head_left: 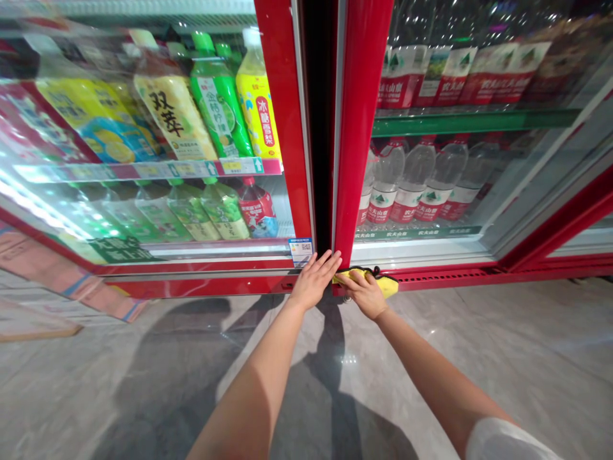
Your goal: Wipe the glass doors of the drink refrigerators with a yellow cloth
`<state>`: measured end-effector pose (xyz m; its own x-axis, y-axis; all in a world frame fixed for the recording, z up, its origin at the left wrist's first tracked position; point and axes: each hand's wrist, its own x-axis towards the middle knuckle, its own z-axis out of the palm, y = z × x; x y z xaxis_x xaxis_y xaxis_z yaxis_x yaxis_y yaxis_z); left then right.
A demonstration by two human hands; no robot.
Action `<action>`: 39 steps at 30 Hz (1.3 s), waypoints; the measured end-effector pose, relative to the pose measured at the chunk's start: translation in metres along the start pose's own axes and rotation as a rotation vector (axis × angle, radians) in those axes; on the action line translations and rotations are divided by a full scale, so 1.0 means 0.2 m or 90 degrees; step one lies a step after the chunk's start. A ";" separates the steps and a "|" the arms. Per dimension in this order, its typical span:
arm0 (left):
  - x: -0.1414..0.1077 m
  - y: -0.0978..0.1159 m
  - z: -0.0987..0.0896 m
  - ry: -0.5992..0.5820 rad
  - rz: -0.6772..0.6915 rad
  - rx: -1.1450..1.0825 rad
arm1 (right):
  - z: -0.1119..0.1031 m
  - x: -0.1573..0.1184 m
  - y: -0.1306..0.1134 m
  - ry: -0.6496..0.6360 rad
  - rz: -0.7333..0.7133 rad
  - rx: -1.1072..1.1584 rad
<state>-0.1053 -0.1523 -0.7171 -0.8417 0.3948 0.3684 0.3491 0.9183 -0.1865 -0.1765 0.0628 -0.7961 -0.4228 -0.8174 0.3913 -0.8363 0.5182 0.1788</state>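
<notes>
Low on the red frame of the right fridge (353, 160), my right hand (364, 294) presses a yellow cloth (389, 285) with a dark edge against the bottom corner. Its fingers lie over the cloth, which bunches out to the right. My left hand (313, 279) is flat with its fingers stretched out, by the lower corner of the left fridge (287, 128). Its fingertips reach across the dark gap (320, 115) to the right fridge's frame. A small label with a square code (301, 248) sits just above the left hand.
Bottled drinks (223, 102) fill shelves behind the left glass. Water bottles (401, 179) with red labels stand behind the right glass. Cardboard boxes (62, 275) are stacked at the far left. Grey tiled floor (502, 358) stretches below, with shadows on it.
</notes>
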 end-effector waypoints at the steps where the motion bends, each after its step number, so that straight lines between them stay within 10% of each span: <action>1: -0.01 0.00 0.01 0.001 0.002 0.002 | 0.00 0.00 0.00 0.001 0.006 0.000; 8: -0.01 0.00 -0.01 0.002 0.004 0.004 | 0.04 -0.16 0.16 0.047 0.036 -0.005; 14: 0.01 0.01 -0.02 0.004 0.001 -0.002 | 0.06 -0.22 0.24 0.145 0.248 -0.024; 19: 0.05 0.04 0.00 0.012 0.012 -0.001 | 0.06 -0.13 0.12 0.030 0.083 0.032; 24: 0.05 0.04 0.01 0.021 0.010 0.010 | 0.03 -0.12 0.11 0.106 0.253 0.020; 31: 0.03 0.02 0.01 0.032 0.002 0.011 | -0.06 0.06 0.13 0.214 0.206 0.023; 39: 0.01 0.02 0.02 0.039 -0.001 0.017 | -0.04 0.03 0.10 0.146 0.198 0.022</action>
<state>-0.1065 -0.1478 -0.7214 -0.8154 0.3952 0.4230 0.3362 0.9182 -0.2096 -0.1925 0.0694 -0.7833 -0.5731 -0.5427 0.6140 -0.6929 0.7209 -0.0096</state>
